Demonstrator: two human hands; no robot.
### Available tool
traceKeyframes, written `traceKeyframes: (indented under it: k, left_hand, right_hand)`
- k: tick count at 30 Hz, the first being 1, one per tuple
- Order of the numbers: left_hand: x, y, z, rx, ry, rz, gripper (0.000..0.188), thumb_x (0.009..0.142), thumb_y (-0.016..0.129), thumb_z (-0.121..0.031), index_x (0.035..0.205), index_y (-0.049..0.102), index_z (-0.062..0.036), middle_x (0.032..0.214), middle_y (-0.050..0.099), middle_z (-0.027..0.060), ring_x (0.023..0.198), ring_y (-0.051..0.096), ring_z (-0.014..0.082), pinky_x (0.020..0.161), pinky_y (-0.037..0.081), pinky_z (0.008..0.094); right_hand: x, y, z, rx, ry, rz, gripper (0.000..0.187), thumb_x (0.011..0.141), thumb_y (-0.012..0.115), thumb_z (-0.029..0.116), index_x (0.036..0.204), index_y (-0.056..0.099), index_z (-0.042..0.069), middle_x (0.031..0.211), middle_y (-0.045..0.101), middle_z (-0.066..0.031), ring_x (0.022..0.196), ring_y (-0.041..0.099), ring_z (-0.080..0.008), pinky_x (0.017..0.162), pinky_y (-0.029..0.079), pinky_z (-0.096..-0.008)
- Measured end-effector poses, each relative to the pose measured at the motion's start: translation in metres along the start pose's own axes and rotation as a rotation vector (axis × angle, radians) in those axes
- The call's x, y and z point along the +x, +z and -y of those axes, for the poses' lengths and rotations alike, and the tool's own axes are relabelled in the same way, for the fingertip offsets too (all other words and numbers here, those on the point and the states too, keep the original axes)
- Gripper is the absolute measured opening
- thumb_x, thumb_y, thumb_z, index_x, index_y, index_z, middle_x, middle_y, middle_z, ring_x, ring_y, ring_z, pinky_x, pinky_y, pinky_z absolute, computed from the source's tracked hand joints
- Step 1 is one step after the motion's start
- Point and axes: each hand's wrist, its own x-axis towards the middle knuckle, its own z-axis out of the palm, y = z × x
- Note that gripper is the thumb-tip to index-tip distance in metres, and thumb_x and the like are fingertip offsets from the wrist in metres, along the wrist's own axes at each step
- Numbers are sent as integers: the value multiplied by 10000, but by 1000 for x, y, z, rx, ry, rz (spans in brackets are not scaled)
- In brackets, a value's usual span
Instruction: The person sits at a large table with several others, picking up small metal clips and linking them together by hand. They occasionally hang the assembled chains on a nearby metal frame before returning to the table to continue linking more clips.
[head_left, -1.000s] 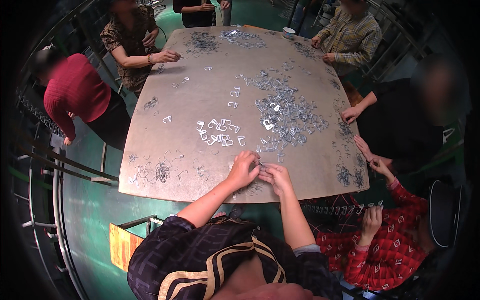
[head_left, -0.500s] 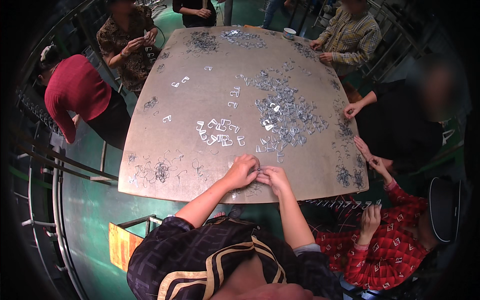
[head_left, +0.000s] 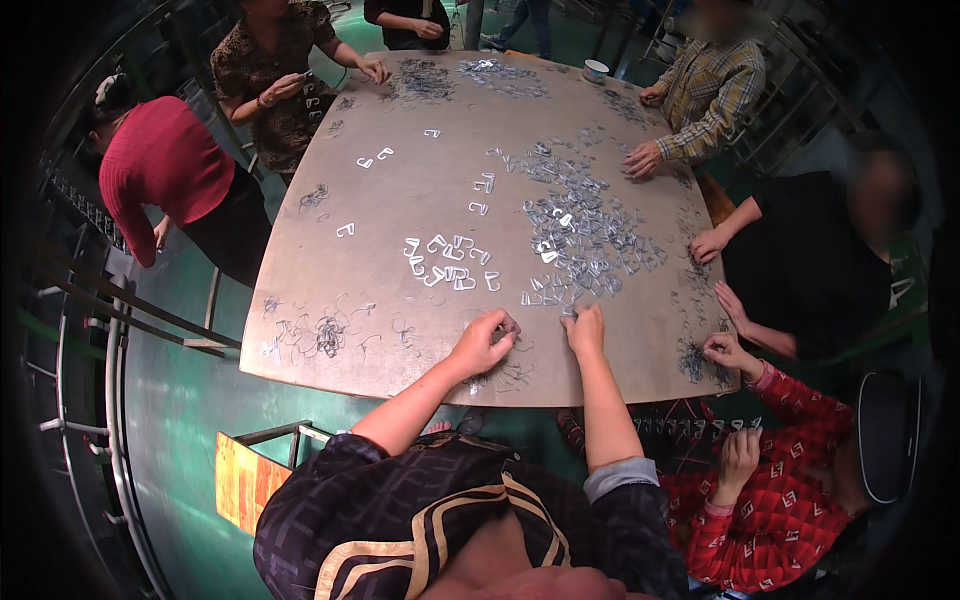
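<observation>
Both hands rest near the table's point(head_left: 300, 300) close edge. The left hand point(head_left: 483, 343) curls, fingertips pinched on thin wire pieces point(head_left: 505, 372); the right hand point(head_left: 586, 330) lies flat, fingers reaching the heap of metal clips point(head_left: 580, 235) just ahead. A small group of separated clips point(head_left: 450, 262) lies beyond the left hand, so most of the work appears undone. Bare tabletop opens leftward; a neighbour's hand point(head_left: 728, 350) crowds the right.

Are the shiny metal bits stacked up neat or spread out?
Spread out: the shiny metal pieces lie loose across the table, beyond the right hand.
</observation>
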Motion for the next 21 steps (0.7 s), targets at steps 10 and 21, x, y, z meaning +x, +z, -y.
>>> traceKeyframes:
  k: [10,21]
  left_hand:
    - [-6,6,-4,29,27,23,108,817,623,-88,887,567,-28,841,630,102,791,608,266,687,480,355]
    - [16,6,-29,103,2,-44,139,837,663,-107,921,612,-8,810,677,104,710,654,202,646,498,319]
  right_hand:
    - [15,-12,6,89,95,97,274,699,789,58,938,671,-7,856,686,-170,770,672,-328,696,542,-366]
    - [-28,-45,78,1152,257,212,302,842,632,-54,1137,580,-88,927,665,-133,743,657,-159,643,573,-235]
